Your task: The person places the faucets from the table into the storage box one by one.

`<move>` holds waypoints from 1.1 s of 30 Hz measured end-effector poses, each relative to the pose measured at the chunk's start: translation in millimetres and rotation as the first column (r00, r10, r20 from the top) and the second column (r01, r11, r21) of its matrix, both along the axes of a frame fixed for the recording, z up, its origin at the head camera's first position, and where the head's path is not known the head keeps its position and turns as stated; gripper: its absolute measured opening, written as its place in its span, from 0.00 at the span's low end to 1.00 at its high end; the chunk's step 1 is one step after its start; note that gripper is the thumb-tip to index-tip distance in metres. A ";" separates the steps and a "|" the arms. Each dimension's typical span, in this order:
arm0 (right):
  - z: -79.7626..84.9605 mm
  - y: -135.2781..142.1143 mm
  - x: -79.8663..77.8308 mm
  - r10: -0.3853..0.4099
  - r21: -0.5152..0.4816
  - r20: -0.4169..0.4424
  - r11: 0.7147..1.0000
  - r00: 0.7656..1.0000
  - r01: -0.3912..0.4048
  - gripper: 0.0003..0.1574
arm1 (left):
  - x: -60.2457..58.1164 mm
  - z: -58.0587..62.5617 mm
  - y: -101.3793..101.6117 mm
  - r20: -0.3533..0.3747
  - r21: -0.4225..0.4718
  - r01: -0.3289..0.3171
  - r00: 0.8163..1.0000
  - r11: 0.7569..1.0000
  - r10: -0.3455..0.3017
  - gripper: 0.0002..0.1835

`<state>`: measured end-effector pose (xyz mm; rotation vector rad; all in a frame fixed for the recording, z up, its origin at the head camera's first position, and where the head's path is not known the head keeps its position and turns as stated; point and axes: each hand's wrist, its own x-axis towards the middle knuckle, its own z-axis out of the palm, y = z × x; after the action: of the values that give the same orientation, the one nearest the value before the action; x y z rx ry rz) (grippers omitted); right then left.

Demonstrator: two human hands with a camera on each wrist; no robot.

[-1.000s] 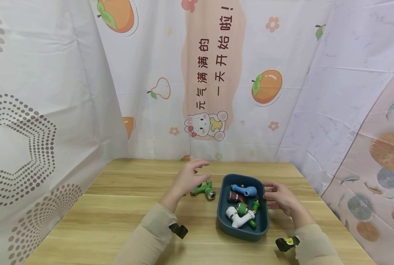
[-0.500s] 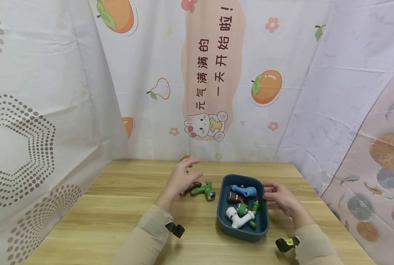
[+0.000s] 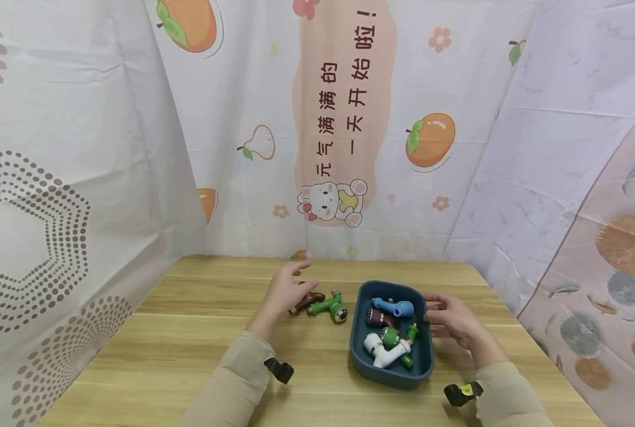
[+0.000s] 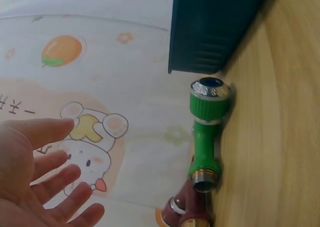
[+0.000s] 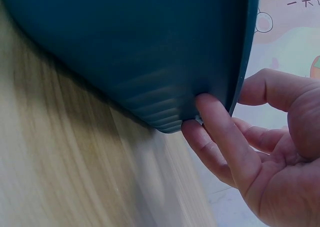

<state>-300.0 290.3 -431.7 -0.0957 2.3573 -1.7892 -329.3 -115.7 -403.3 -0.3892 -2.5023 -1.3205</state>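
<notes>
My left hand [image 3: 282, 292] hovers with relaxed, spread fingers and holds nothing. Close to it on the table lie a dark-red pipe fitting [image 3: 313, 298], partly hidden by the hand, and a green pipe fitting [image 3: 329, 305]. The left wrist view shows the green fitting's [image 4: 205, 137] chrome-topped ribbed knob and threaded end. At the dark-blue bin's right side, my right hand [image 3: 452, 320] grips the rim. In the right wrist view, fingers [image 5: 220, 127] touch the bin's [image 5: 150, 42] outer wall while the thumb tip passes behind the rim.
Inside the bin [image 3: 367, 372] lie a blue fitting [image 3: 394, 306], a brown one [image 3: 380, 318], a white one [image 3: 388, 353] and green parts [image 3: 390, 337]. Patterned curtains [image 3: 248, 178] hang behind and beside the wooden table [image 3: 189, 332].
My left hand has drawn left, away from the green fitting, uncovering the dark-red fitting beside it. The right hand and the bin stay where they were.
</notes>
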 end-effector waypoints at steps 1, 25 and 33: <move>0.0 -0.1 0.3 0.000 0.000 -0.001 1.000 1.000 0.000 0.39 | -1.0 -1.6 -0.9 0.009 0.005 -0.003 1.000 1.000 0.003 0.27; 0.6 -1.4 1.4 -0.011 0.006 0.005 1.000 1.000 0.011 0.40 | -9.4 -26.4 -14.8 0.176 0.009 -0.025 0.984 1.000 0.023 0.26; 0.0 -0.1 0.0 -0.005 0.004 -0.001 1.000 1.000 0.005 0.40 | -13.2 -33.3 -18.0 0.201 -0.011 -0.016 0.979 1.000 0.018 0.26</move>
<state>-300.0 290.3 -431.7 -0.0898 2.3636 -1.7875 -342.4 -133.7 -436.6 -0.2461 -2.6690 -1.4062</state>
